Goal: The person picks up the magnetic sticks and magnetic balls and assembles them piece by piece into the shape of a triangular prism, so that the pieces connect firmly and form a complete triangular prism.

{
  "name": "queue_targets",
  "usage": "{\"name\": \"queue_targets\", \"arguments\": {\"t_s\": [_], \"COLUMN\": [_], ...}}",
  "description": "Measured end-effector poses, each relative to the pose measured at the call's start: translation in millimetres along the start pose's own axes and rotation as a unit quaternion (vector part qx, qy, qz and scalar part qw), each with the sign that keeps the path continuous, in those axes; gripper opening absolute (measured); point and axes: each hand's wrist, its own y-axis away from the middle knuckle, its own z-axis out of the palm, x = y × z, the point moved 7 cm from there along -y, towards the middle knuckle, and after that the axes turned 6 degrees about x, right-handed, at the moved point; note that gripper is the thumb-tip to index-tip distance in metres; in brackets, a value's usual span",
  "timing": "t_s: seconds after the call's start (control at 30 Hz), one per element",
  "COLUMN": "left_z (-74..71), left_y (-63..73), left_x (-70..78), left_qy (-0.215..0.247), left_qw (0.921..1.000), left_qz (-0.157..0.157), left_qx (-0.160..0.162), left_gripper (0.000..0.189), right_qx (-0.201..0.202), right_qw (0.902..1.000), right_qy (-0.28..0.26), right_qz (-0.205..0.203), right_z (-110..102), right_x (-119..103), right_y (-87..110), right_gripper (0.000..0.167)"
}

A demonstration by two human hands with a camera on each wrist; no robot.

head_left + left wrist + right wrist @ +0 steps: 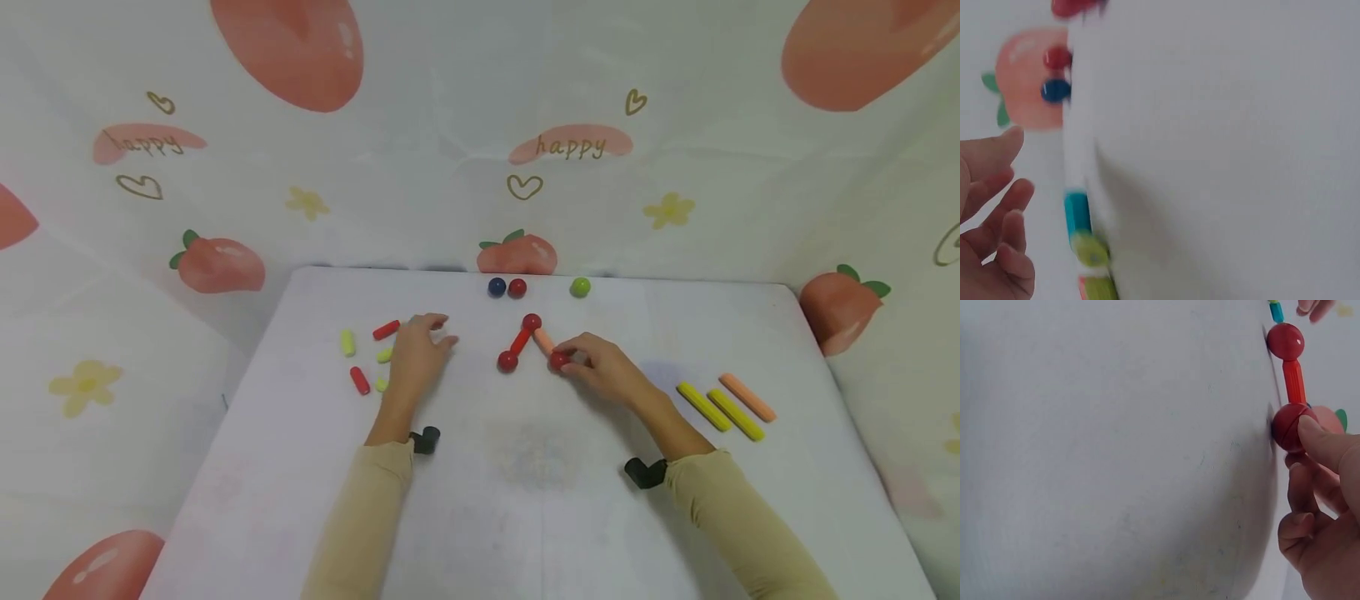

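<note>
My right hand [606, 367] pinches a red ball [558, 361] between thumb and fingers. From that ball a salmon rod [544, 341] runs to another red ball [532, 322], where a red rod [521, 341] leads to a third red ball [507, 362], forming an open V on the table. Left of it, my left hand [420, 357] hovers with fingers and thumb spread, nothing between them. Near it lie short red rods [360, 381] and lime rods [348, 342]. A teal rod [1077, 214] appears in the left wrist view, hidden from the head view.
Behind the V, a blue ball [497, 287], a red ball [517, 288] and a green ball [581, 287] sit near the table's back edge. Two long yellow rods [703, 406] and a long salmon rod [747, 397] lie at the right. A printed cloth [420, 208] hangs behind.
</note>
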Motion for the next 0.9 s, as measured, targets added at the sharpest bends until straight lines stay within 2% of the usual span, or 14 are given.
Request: {"name": "queue_targets", "arguments": {"t_s": [0.1, 0.23, 0.4, 0.53, 0.77, 0.9], "left_z": [-16.2, -19.6, -13.2, -4.5, 3.3, 3.9], "left_y": [-17.3, -30.3, -39.5, -43.8, -47.3, -49.3], "left_x": [-16.9, -27.3, -26.3, -24.0, -17.7, -16.1], "left_qy": [-0.018, -0.063, -0.101, -0.108, -0.119, -0.091], "left_qw": [0.9993, 0.9979, 0.9944, 0.9928, 0.9911, 0.9940], "left_qz": [-0.013, -0.013, -0.002, 0.001, 0.032, 0.024], "left_qx": [0.029, 0.006, -0.032, -0.050, -0.051, -0.056], "left_gripper": [0.042, 0.044, 0.039, 0.032, 0.023, 0.022], "right_qx": [0.001, 0.001, 0.001, 0.000, -0.004, -0.002], "right_qw": [1.0000, 1.0000, 1.0000, 1.0000, 0.9999, 0.9999], "right_qy": [0.002, 0.003, 0.002, 0.000, -0.003, 0.004], "right_qz": [0.004, 0.003, 0.003, 0.004, 0.016, 0.014], "right_z": [-1, -1, -1, -1, 1, 1], "right_x": [2, 4, 4, 4, 5, 5], "right_y": [0.6, 0.8, 0.2, 0.3, -0.7, -0.7], "right_gripper": [0.034, 0.033, 0.034, 0.034, 0.035, 0.035]}}
